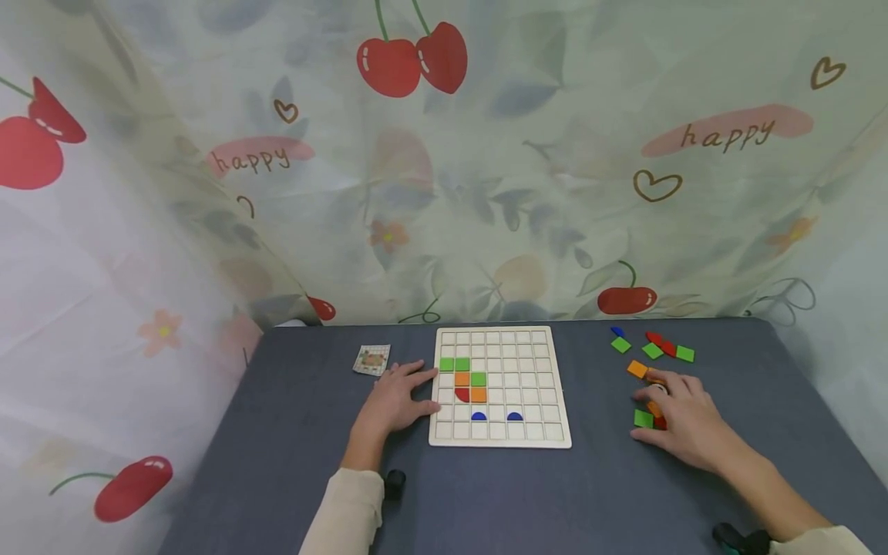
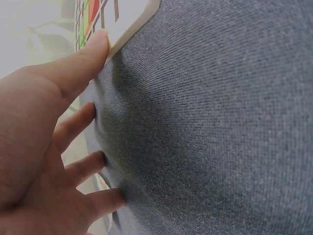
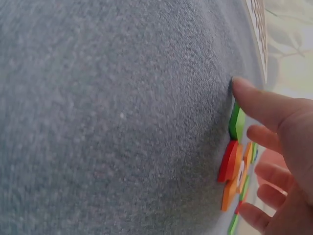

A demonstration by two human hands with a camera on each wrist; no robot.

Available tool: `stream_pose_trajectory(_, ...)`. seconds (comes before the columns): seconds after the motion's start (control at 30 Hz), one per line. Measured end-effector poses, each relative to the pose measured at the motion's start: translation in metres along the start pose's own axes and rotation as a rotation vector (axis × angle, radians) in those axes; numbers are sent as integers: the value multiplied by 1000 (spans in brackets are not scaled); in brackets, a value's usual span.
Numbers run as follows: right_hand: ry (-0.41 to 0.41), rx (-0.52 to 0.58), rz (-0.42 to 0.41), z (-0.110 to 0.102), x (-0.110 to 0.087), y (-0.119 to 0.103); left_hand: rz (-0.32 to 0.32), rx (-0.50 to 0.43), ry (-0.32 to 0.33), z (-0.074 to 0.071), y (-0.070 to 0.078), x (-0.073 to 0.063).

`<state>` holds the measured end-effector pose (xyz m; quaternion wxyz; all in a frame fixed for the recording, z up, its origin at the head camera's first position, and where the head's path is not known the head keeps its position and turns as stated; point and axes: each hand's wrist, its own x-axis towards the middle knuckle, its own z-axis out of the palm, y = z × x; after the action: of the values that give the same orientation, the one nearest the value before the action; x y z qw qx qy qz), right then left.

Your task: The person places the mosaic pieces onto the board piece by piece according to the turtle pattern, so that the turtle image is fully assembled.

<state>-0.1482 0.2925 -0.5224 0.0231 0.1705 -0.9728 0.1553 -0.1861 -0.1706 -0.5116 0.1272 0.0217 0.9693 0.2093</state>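
Note:
A white grid board (image 1: 527, 439) lies on the table, with square tiles in green (image 1: 462, 364) and orange (image 1: 478, 395) in its cells. A red quarter-round tile (image 1: 461, 395) and two blue half-round tiles (image 1: 514, 417) are on it too. Thumb and a finger of my left hand (image 1: 394, 402) touch the board's left edge, fingers spread. At the right, my right hand (image 1: 687, 424) hovers with spread fingers over loose tiles, its thumb beside a green tile (image 3: 237, 121). Red (image 3: 228, 161) and orange tiles (image 3: 228, 196) lie under that hand, partly hidden in the head view.
A small printed card (image 1: 371, 359) lies left of the board. Beyond the right hand are scattered an orange tile (image 1: 637, 369), several green tiles (image 1: 685, 354), red tiles (image 1: 669, 348) and a blue tile (image 1: 617, 331). A patterned curtain (image 1: 486, 254) hangs behind the grey table (image 1: 486, 501).

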Motion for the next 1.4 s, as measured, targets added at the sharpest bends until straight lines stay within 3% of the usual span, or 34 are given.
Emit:
stream_pose_trajectory(0.2, 37, -13, -51, 1, -1, 6, -1, 5, 6, 0, -1, 1)
stream_pose_trajectory(0.5, 178, -71, -156, 4, 5, 1, -5, -1, 2, 1, -1, 1)
stream_pose_trajectory(0.8, 21, -17, -55, -2, 26, -27, 0, 4, 5, 3, -2, 2)
stream_pose_trajectory(1.1, 44, 11, -107, 10, 50, -58, 6, 4, 1, 4, -4, 2)
stream_pose_trajectory(1.4, -16, 72, -96, 28, 80, -88, 10, 5, -3, 2, -3, 3)
